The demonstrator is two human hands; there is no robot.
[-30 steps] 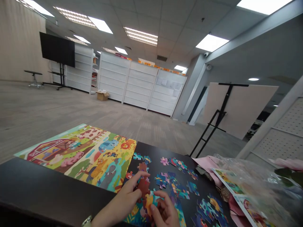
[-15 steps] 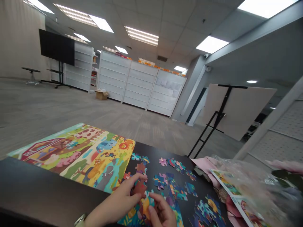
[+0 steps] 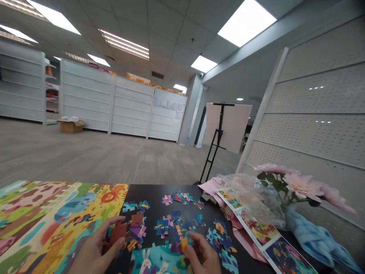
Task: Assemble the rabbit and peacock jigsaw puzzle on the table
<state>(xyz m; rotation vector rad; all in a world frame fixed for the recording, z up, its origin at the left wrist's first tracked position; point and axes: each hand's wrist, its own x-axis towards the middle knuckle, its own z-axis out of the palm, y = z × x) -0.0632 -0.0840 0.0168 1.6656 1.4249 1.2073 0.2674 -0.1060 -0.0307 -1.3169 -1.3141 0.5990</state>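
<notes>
among jigsaw pieces (image 3: 162, 228) — both hands (image 3: 95, 253) (image 3: 203, 255)

The single head-worn view is taken from just above a black tabletop (image 3: 159, 194) and is aimed forward and down. A wide field is covered, so white shelving units (image 3: 131, 108) and an easel (image 3: 218, 127) are seen well beyond the table. The left hand (image 3: 95, 253), the right hand (image 3: 202, 255) and jigsaw puzzle pieces (image 3: 162, 228) are framed nearest the lens, along the lower edge.
</notes>
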